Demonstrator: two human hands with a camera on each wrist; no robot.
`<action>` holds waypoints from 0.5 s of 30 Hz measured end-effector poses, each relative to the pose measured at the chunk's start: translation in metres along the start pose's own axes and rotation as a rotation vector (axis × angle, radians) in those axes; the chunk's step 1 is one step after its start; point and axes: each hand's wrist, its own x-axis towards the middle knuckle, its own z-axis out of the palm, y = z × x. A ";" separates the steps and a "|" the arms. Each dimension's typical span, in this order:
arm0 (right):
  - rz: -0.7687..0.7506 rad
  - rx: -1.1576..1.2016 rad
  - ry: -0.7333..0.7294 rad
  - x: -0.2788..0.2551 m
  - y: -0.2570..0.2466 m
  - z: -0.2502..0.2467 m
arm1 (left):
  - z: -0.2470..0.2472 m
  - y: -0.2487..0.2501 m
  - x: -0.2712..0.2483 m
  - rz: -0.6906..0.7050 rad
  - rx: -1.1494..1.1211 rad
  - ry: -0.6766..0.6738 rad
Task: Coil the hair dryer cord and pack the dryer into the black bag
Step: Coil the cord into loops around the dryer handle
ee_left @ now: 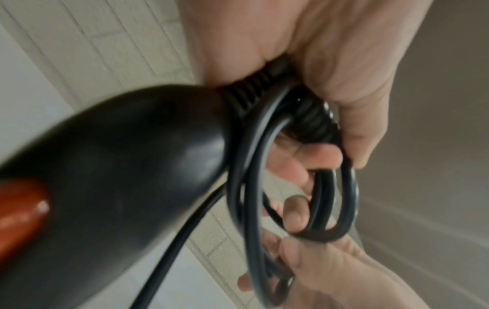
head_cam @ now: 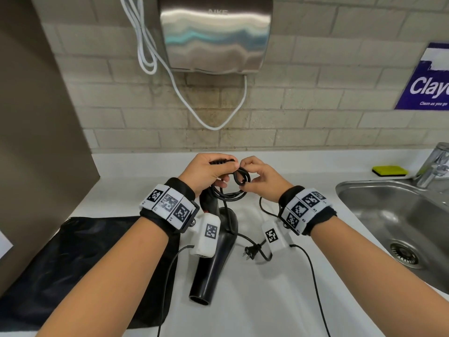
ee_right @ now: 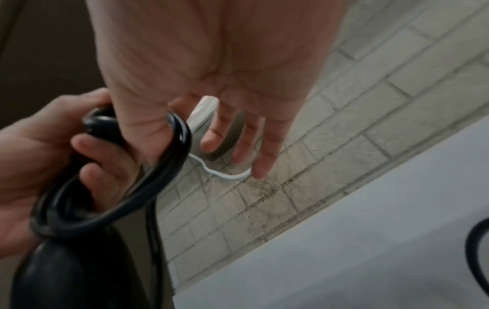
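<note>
Frame centre: dryer (head_cam: 213,249) handle & cord (head_cam: 239,180) loops are gripped by left hand (head_cam: 206,171); a loop is pinched by right hand (head_cam: 261,178). Bag (head_cam: 73,263) is laid flat lower left on worktop (head_cam: 279,300).

The hair dryer (head_cam: 213,261) I held was smooth, glossy black plastic; its cord (head_cam: 239,178) was shiny black rubber. The black bag (head_cam: 80,268) was matt cloth. The hand dryer (head_cam: 215,35) and sink (head_cam: 379,205) were brushed metal.
</note>
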 end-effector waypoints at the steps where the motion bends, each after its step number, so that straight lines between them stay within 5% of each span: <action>1: 0.000 -0.060 -0.016 0.000 0.000 -0.002 | -0.001 0.001 0.000 -0.008 0.027 -0.032; 6: -0.043 -0.651 -0.136 -0.005 -0.002 -0.017 | -0.004 0.004 0.002 -0.068 0.077 -0.043; 15: -0.313 -1.082 -0.119 -0.006 -0.008 -0.028 | -0.002 0.000 0.003 -0.076 0.031 0.078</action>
